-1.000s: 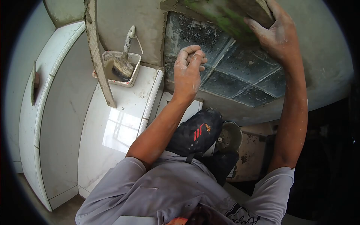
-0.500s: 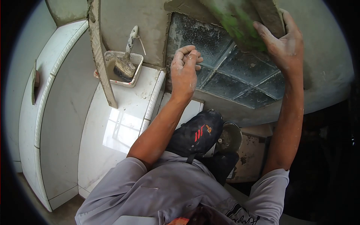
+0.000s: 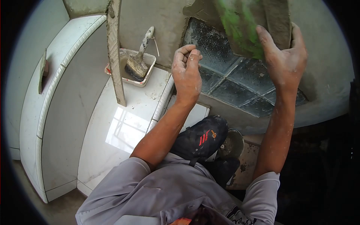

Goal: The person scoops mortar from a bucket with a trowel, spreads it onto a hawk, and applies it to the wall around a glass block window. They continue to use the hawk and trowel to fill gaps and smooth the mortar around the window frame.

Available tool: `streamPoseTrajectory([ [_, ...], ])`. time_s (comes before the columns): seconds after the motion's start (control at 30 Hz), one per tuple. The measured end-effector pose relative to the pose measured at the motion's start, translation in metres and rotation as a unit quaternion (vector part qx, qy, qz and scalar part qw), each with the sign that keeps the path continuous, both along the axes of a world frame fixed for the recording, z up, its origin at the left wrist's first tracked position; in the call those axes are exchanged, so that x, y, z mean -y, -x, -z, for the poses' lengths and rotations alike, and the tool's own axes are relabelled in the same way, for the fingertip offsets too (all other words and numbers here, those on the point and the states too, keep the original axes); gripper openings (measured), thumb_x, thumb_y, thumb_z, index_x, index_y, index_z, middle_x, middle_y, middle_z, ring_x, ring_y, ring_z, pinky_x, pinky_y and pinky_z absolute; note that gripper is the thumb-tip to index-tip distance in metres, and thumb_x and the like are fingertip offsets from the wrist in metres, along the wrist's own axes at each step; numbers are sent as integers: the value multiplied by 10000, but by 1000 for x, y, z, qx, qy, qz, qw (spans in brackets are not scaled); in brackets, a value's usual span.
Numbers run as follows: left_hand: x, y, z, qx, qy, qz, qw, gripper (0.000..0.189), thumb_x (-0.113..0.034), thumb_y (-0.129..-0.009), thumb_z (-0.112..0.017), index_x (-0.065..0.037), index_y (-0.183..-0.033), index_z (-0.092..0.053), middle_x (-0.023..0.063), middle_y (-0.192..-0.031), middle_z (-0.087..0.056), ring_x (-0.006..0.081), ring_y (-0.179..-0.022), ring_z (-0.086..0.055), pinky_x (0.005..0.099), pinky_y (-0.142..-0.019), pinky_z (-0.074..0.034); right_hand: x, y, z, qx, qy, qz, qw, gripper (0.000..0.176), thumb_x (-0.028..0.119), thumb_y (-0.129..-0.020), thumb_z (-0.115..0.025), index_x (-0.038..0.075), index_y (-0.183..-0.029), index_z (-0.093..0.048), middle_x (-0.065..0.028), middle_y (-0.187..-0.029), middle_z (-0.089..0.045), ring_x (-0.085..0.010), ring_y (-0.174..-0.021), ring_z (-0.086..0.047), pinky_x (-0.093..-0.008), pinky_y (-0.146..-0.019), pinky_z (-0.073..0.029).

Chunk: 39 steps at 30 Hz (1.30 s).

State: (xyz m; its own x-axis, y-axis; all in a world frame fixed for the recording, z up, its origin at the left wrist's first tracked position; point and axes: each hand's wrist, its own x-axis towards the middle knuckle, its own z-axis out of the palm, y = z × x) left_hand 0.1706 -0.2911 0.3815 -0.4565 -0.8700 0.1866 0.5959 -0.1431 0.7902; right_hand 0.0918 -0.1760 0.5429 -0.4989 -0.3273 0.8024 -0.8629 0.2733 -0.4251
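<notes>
My right hand (image 3: 284, 60) grips a green, mortar-smeared float (image 3: 247, 26) held against the patterned glass blocks (image 3: 236, 78) set in the grey plastered wall. My left hand (image 3: 186, 73) hovers in front of the left edge of the glass blocks with its fingers curled into a loose fist and nothing visible in it. Both hands are dusted with dried mortar.
A white tub (image 3: 132, 66) with a wide brush (image 3: 139, 60) stands on the white tiled ledge (image 3: 123, 123) at left. A long mortar-coated straightedge (image 3: 115, 52) leans upright beside it. My black shoe (image 3: 200, 138) and a dirty bucket (image 3: 230, 144) are below.
My right hand and the float have slid down and right across the glass blocks. My left hand stayed curled in nearly the same place. The view shifted slightly.
</notes>
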Motion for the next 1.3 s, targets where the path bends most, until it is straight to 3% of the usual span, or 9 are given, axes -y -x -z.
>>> streamPoseTrajectory([
  [0.17,8,-4,8,19,19,-88,996,278,-197,-1008,-585,-5,-1209,-575,43,-1040,-609,120,-955,-596,266,-807,-465,64,-6,41,11,37,-56,998,379,170,-781,-821,-31,-1042,-634,-153,-919,-735,-240,-816,-716,-369,-791,-549],
  [0.23,13,-4,7,15,17,-99,995,271,-189,-1006,-585,-7,-1206,-577,37,-1035,-607,115,-948,-591,262,-804,-460,84,-2,50,-37,63,-47,996,380,178,-784,-826,-18,-1050,-638,-140,-897,-738,-222,-804,-716,-360,-782,-551],
  [0.4,16,-4,6,18,27,-99,995,254,-177,-1003,-584,-12,-1196,-585,32,-1032,-606,111,-938,-590,258,-799,-454,78,1,46,-43,75,-23,996,375,183,-794,-828,-11,-1052,-637,-127,-896,-738,-205,-805,-712,-356,-783,-551],
  [0.8,2,3,6,41,37,-68,996,248,-177,-998,-577,-8,-1178,-595,33,-1020,-615,115,-937,-595,266,-801,-457,-3,22,23,-3,87,51,995,445,266,-824,-838,-39,-1088,-651,-124,-972,-725,-194,-877,-681,-342,-832,-529],
  [1.2,-31,24,17,71,72,-20,995,297,-209,-996,-592,-8,-1215,-593,39,-1006,-636,128,-952,-600,281,-817,-454,-139,74,21,-18,129,208,969,512,312,-828,-846,-40,-1148,-657,-134,-1064,-726,-212,-946,-684,-348,-896,-518],
  [1.3,-39,31,17,78,93,-4,993,280,-213,-999,-595,-18,-1199,-604,39,-1013,-636,134,-951,-602,282,-819,-457,-182,86,17,-31,132,287,948,532,317,-828,-847,-41,-1171,-654,-141,-1101,-716,-218,-982,-678,-349,-916,-510],
])
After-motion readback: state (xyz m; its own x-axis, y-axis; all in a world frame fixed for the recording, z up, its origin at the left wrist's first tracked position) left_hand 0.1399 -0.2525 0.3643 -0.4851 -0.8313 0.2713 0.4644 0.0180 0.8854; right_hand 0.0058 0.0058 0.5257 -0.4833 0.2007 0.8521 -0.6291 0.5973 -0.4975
